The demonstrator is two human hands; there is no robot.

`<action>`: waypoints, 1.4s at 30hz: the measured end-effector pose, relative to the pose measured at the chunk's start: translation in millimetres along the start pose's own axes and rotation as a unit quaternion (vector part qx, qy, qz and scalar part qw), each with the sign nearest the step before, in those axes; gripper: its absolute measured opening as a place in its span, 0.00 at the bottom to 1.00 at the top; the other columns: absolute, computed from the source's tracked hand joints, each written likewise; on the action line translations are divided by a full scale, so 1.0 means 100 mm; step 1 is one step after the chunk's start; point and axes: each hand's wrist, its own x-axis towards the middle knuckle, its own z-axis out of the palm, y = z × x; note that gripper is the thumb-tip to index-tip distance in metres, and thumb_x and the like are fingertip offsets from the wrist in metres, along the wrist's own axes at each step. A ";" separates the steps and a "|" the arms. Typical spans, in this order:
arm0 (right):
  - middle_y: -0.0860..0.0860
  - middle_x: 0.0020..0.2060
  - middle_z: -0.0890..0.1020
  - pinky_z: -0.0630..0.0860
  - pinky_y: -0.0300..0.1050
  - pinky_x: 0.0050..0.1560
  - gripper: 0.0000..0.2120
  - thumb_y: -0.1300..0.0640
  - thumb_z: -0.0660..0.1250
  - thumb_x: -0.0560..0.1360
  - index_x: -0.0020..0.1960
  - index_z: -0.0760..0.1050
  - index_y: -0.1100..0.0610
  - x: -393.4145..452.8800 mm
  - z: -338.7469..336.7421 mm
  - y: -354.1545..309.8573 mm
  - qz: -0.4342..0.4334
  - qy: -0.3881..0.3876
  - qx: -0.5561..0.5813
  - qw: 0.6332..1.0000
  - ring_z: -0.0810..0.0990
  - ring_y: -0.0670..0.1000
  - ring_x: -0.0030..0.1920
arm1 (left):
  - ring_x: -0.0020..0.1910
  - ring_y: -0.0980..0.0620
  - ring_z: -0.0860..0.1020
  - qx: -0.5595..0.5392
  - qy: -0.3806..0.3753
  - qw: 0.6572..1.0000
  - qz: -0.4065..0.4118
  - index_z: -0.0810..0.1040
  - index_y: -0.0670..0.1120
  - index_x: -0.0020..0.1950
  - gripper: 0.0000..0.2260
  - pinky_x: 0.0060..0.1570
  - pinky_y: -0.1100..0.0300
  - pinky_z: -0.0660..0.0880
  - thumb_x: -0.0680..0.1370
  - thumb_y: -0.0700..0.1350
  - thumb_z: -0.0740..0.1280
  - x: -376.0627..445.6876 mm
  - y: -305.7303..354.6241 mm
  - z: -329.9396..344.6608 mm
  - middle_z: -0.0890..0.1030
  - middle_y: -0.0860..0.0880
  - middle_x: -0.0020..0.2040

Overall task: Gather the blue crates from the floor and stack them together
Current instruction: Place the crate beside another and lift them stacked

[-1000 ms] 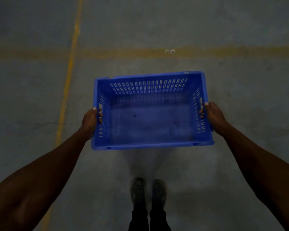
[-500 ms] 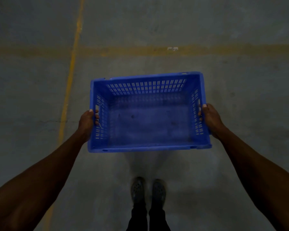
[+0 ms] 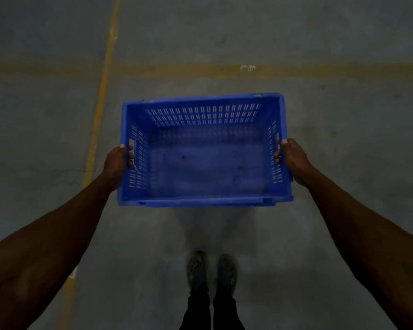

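I have the blue crate (image 3: 205, 151) gripped at both short ends: left hand (image 3: 116, 163) curled through its side handle slot, right hand (image 3: 292, 159) curled over the opposite rim. It hangs empty at frame centre, above my shoes (image 3: 211, 272). I judge this the carrying step; no stack shows, so next I must find it.
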 end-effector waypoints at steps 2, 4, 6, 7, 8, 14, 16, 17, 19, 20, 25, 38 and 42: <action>0.50 0.36 0.77 0.73 0.46 0.41 0.14 0.49 0.51 0.85 0.57 0.70 0.57 0.02 0.03 -0.02 0.003 0.008 -0.006 1.000 0.74 0.49 0.34 | 0.30 0.54 0.70 0.004 0.002 1.000 -0.007 0.76 0.47 0.50 0.14 0.36 0.57 0.71 0.85 0.52 0.55 0.01 0.03 0.00 0.74 0.50 0.37; 0.49 0.36 0.77 0.72 0.44 0.40 0.14 0.49 0.51 0.85 0.58 0.70 0.57 0.02 0.05 -0.03 0.007 0.007 -0.009 1.000 0.73 0.48 0.34 | 0.29 0.54 0.70 0.004 0.006 1.000 -0.008 0.76 0.48 0.50 0.13 0.36 0.57 0.71 0.85 0.52 0.55 0.01 0.03 -0.02 0.74 0.50 0.37; 0.49 0.36 0.76 0.71 0.41 0.38 0.14 0.49 0.50 0.85 0.58 0.70 0.57 -0.01 0.08 -0.04 0.009 0.002 -0.011 1.000 0.73 0.47 0.33 | 0.29 0.55 0.70 -0.001 0.005 1.000 -0.007 0.76 0.48 0.50 0.13 0.35 0.57 0.71 0.85 0.52 0.55 0.00 0.00 -0.06 0.74 0.50 0.37; 0.49 0.36 0.76 0.71 0.40 0.37 0.14 0.49 0.50 0.85 0.59 0.70 0.56 -0.03 0.09 -0.04 0.011 -0.002 -0.011 1.000 0.73 0.47 0.33 | 0.28 0.56 0.70 -0.004 0.005 1.000 -0.005 0.76 0.48 0.50 0.13 0.35 0.58 0.71 0.85 0.52 0.55 -0.01 -0.02 -0.09 0.74 0.50 0.37; 0.49 0.36 0.76 0.71 0.39 0.36 0.14 0.50 0.50 0.85 0.59 0.70 0.56 -0.06 0.11 -0.04 0.014 -0.007 -0.010 1.000 0.73 0.46 0.33 | 0.27 0.56 0.70 -0.009 0.006 1.000 -0.005 0.76 0.48 0.50 0.13 0.35 0.58 0.71 0.85 0.51 0.55 -0.03 -0.04 -0.11 0.74 0.50 0.37; 0.50 0.37 0.76 0.72 0.39 0.37 0.14 0.50 0.51 0.85 0.58 0.70 0.56 -0.14 0.13 -0.02 0.026 -0.013 0.001 1.000 0.73 0.46 0.33 | 0.26 0.57 0.70 -0.015 0.002 1.000 -0.007 0.75 0.48 0.50 0.13 0.35 0.58 0.71 0.86 0.51 0.54 -0.05 -0.04 -0.14 0.73 0.50 0.37; 0.50 0.36 0.76 0.72 0.40 0.38 0.14 0.50 0.51 0.85 0.58 0.70 0.57 -0.14 0.11 0.00 0.028 -0.008 0.003 1.000 0.73 0.47 0.33 | 0.27 0.57 0.71 -0.013 -0.005 1.000 0.000 0.75 0.48 0.50 0.13 0.35 0.58 0.71 0.86 0.51 0.54 -0.09 -0.06 -0.12 0.73 0.50 0.37; 0.50 0.36 0.76 0.72 0.40 0.38 0.14 0.50 0.51 0.85 0.58 0.71 0.57 -0.15 0.09 0.01 0.029 -0.002 0.005 1.000 0.73 0.47 0.33 | 0.28 0.56 0.71 -0.011 -0.007 1.000 0.004 0.75 0.49 0.50 0.13 0.35 0.58 0.72 0.86 0.51 0.54 -0.10 -0.06 -0.11 0.73 0.50 0.37; 0.50 0.35 0.76 0.72 0.40 0.37 0.14 0.50 0.51 0.85 0.58 0.71 0.57 -0.15 0.07 0.05 0.027 0.007 0.008 1.000 0.73 0.47 0.33 | 0.28 0.56 0.71 -0.005 -0.007 1.000 0.006 0.76 0.49 0.50 0.13 0.35 0.59 0.72 0.86 0.51 0.54 -0.13 -0.04 -0.08 0.74 0.50 0.37; 0.50 0.35 0.76 0.71 0.40 0.37 0.14 0.50 0.51 0.85 0.57 0.71 0.57 -0.14 0.07 0.06 0.025 0.010 0.007 1.000 0.72 0.47 0.32 | 0.28 0.56 0.71 -0.004 -0.005 1.000 0.002 0.76 0.49 0.50 0.13 0.35 0.59 0.72 0.85 0.51 0.54 -0.12 -0.03 -0.06 0.73 0.50 0.37; 0.49 0.35 0.77 0.71 0.42 0.36 0.16 0.48 0.51 0.84 0.57 0.73 0.56 -0.09 0.08 -0.03 0.026 0.029 -0.012 0.999 0.73 0.47 0.32 | 0.29 0.55 0.70 0.000 -0.011 1.000 -0.029 0.75 0.48 0.50 0.14 0.36 0.58 0.71 0.85 0.51 0.54 -0.08 0.03 -0.10 0.73 0.50 0.37; 0.49 0.36 0.77 0.73 0.45 0.41 0.15 0.46 0.52 0.83 0.57 0.72 0.55 -0.23 -0.09 0.15 0.038 0.030 -0.014 0.999 0.73 0.47 0.34 | 0.30 0.55 0.69 -0.004 -0.026 0.999 -0.028 0.75 0.47 0.49 0.13 0.35 0.60 0.71 0.86 0.50 0.54 -0.23 -0.06 0.07 0.72 0.50 0.37; 0.48 0.35 0.76 0.71 0.40 0.35 0.15 0.47 0.51 0.84 0.57 0.71 0.54 -0.24 -0.03 0.09 0.036 0.048 -0.027 0.998 0.73 0.46 0.32 | 0.29 0.55 0.69 0.005 -0.033 0.999 -0.017 0.75 0.47 0.49 0.13 0.35 0.60 0.71 0.86 0.50 0.54 -0.17 -0.06 0.05 0.72 0.50 0.37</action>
